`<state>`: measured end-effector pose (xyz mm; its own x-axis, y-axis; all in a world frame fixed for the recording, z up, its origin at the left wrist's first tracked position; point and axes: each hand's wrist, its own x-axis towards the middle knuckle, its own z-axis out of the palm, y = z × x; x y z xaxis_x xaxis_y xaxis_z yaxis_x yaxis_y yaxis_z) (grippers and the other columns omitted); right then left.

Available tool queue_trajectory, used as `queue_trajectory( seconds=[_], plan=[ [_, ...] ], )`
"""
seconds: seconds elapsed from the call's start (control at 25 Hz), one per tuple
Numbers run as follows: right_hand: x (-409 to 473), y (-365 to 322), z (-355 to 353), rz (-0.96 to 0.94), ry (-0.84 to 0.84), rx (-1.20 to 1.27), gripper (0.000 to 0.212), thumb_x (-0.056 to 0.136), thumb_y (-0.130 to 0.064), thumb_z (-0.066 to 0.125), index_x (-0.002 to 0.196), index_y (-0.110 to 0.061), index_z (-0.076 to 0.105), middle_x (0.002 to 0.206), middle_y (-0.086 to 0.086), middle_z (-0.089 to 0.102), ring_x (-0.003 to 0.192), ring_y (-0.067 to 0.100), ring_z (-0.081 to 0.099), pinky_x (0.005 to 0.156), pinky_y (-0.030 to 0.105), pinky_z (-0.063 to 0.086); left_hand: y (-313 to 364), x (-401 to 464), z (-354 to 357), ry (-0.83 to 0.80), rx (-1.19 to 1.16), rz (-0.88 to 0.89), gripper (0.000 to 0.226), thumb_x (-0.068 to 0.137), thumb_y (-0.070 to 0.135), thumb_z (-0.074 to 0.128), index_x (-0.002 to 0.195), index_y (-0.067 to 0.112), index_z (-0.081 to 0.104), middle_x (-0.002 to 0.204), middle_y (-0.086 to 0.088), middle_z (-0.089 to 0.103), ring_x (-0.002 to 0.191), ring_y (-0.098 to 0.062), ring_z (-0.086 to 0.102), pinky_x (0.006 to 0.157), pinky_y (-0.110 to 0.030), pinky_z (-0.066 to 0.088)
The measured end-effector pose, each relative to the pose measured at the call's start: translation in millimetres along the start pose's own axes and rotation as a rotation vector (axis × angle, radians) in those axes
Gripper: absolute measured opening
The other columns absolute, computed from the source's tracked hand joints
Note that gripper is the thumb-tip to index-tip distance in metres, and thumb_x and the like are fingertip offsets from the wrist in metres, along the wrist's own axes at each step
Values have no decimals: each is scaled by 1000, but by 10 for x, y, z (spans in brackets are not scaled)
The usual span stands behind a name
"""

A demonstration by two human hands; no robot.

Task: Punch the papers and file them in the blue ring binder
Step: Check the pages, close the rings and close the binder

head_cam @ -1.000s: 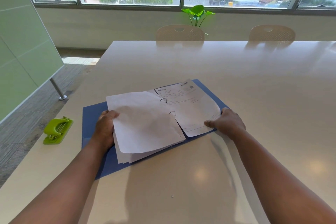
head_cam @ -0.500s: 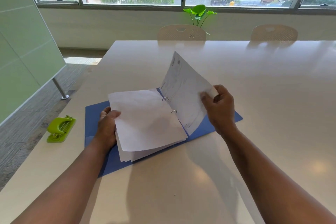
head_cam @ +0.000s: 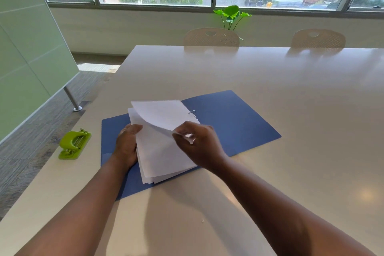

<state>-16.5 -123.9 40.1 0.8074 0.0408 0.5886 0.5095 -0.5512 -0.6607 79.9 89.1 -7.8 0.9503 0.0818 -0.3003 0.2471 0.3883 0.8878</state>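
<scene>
Seemingly near done: papers (head_cam: pixel 162 143) sat on the rings of the open binder (head_cam: pixel 232 122) at centre frame, left hand (head_cam: pixel 126 143) gripping the stack's edge, right hand (head_cam: pixel 197 141) pinching the top sheet's corner, punch (head_cam: pixel 74 144) idle at left, cover unclosed.

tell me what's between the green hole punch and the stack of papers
In the head view, the left flap of the open blue binder and the left hand, gripping the papers, lie between them and the hole punch.
</scene>
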Motion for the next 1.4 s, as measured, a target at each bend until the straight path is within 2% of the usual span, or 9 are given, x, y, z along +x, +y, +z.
queue_trajectory(
  seconds=[0.16, 0.24, 0.4, 0.56, 0.72, 0.88, 1.12, 1.28, 1.4],
  plan=[
    [-96, 24, 155, 30, -161, -15, 5, 91, -21, 68, 88, -19, 72, 87, -7, 76, 79, 10, 70, 74, 36, 57, 2, -20, -10, -100, -32, -13, 53, 94, 50, 59, 133, 15, 64, 132, -19, 66, 119, -38, 65, 103, -57, 50],
    [-149, 35, 192, 48, -252, -34, 8, 91, -26, 69, 92, -20, 73, 91, -7, 77, 82, 11, 69, 75, 36, 55, 1, -4, -39, -143, -36, -15, 61, 93, 57, 59, 138, 17, 60, 134, -17, 66, 122, -37, 63, 107, -56, 46],
    [-193, 34, 154, 172, -341, -70, 40, 86, -63, 63, 97, -26, 74, 102, -13, 76, 92, 6, 67, 85, 33, 54, -16, 21, -24, -73, 5, 24, 38, 92, 19, 64, 128, 6, 64, 126, -23, 68, 114, -42, 66, 102, -57, 51],
    [-165, 211, 61, 183, -113, -197, 43, 92, -60, 55, 103, -23, 75, 114, -9, 74, 108, 9, 64, 95, 39, 50, 12, -31, 31, -38, 47, 43, 17, 97, 4, 55, 105, 13, 67, 105, -14, 72, 92, -31, 71, 82, -44, 60],
    [-226, 426, 7, 339, -249, -459, 55, 94, -59, 50, 139, -28, 56, 155, -4, 45, 147, 21, 31, 115, 45, 30, 23, -37, 39, -13, 40, 45, 17, 98, 5, 52, 91, 17, 60, 93, -9, 68, 83, -25, 67, 71, -38, 58],
    [-292, 462, -14, 395, -386, -428, 60, 94, -65, 45, 146, -35, 47, 167, -8, 21, 153, 19, 15, 117, 45, 17, 30, -65, 54, -20, 20, 36, 14, 99, 8, 52, 96, 17, 63, 88, -6, 73, 82, -25, 70, 75, -41, 57],
    [-282, 455, -56, 408, -441, -412, 68, 87, -77, 44, 143, -39, 50, 167, -13, 16, 152, 12, 19, 116, 46, 15, 93, -43, 122, -81, 93, 13, 18, 95, 9, 58, 109, 13, 68, 104, -14, 73, 86, -29, 72, 76, -42, 58],
    [-231, 408, -140, 457, -459, -299, 77, 79, -83, 50, 144, -42, 47, 165, -15, 22, 151, 10, 18, 116, 47, 12, 262, -32, 222, -81, 100, -81, 22, 96, 10, 57, 117, 8, 64, 101, -17, 72, 76, -29, 73, 58, -40, 60],
    [-202, 330, -226, 478, -563, -254, 93, 71, -87, 55, 151, -45, 33, 166, -13, 21, 153, 10, 10, 116, 45, 5, 426, -27, 371, -123, 107, -110, 33, 96, 10, 54, 128, 3, 58, 93, -15, 73, 72, -28, 74, 53, -38, 60]
  ],
)
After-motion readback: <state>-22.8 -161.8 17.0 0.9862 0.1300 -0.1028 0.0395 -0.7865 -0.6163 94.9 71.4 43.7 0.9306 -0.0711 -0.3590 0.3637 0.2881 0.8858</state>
